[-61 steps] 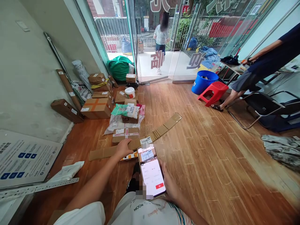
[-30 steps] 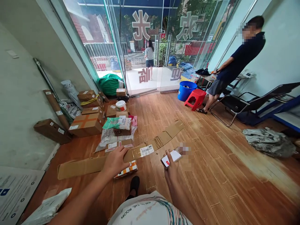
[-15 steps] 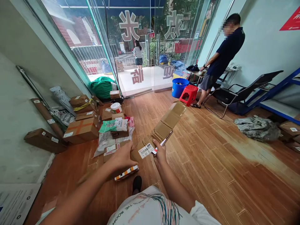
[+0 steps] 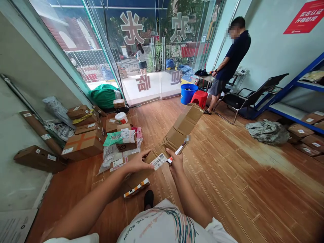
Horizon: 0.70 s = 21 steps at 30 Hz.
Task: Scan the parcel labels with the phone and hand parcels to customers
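A long piece of folded brown cardboard [image 4: 181, 128] slants up to the right in front of me, with a white barcode label [image 4: 159, 161] near its lower end. My left hand [image 4: 138, 163] grips that lower end, thumb on top beside the label. My right hand [image 4: 176, 163] is closed around the cardboard's near edge and also holds what looks like a phone [image 4: 180, 148], lying along the underside. Below my left hand, more cardboard reaches toward a box with an orange-and-white striped side [image 4: 137, 188]. My left palm is partly hidden.
Parcels, including a taped carton [image 4: 83, 143] and a green plastic bag [image 4: 118, 136], crowd the left floor. A blue bucket [image 4: 188, 94] and red stool [image 4: 199, 98] stand near the glass doors. A person [image 4: 236, 50] stands at a table, with a black chair [image 4: 248, 99] behind.
My left hand, blurred before, has settled on the cardboard's lower end. The cardboard's upper end spreads wider. My view has turned slightly right.
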Tool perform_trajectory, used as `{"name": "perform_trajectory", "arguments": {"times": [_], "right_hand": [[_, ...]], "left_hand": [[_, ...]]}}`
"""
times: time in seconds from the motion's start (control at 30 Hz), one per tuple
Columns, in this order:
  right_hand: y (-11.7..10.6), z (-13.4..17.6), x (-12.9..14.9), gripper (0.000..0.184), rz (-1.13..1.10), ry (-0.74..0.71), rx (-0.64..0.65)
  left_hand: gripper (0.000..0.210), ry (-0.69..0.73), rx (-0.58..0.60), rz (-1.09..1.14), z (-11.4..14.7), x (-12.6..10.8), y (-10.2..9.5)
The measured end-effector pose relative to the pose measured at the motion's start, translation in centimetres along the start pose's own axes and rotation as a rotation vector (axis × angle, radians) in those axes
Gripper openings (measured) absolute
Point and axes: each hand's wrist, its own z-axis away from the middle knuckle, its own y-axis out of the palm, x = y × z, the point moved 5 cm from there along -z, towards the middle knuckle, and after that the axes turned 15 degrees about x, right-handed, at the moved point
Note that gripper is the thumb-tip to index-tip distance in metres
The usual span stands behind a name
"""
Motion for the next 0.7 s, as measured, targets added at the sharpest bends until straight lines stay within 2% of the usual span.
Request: {"name": "perform_trajectory", "arguments": {"times": [0.17, 0.27, 0.43, 0.53, 0.6, 0.7], "right_hand": [[-1.2, 0.0, -1.6, 0.047, -0.043, 0.058, -0.060], [-2.0, 0.1, -2.4, 0.042, -0.062, 0.112, -0.078], [-2.6, 0.2, -3.3, 0.036, -0.073, 0.153, -0.116], [-2.9, 0.2, -4.0, 0.036, -0.072, 0.169, -0.155], [-3.1, 0.3, -4.7, 0.035, -0.072, 0.185, -0.179], [-3.4, 0.6, -5.6, 0.034, -0.065, 0.210, -0.203]], "left_hand": [[0.075, -0.022, -0.037, -0.026, 0.6, 1.1, 0.6], [0.081, 0.023, -0.033, -0.047, 1.1, 1.1, 1.1], [0.075, 0.061, 0.026, -0.291, 2.0, -0.3, 1.2], [0.071, 0.001, 0.038, -0.375, 2.1, -1.0, 1.6], [0.070, -0.068, 0.003, -0.379, 2.0, -1.1, 2.2], [0.087, -0.184, -0.090, -0.415, 1.5, -0.7, 3.6]]}}
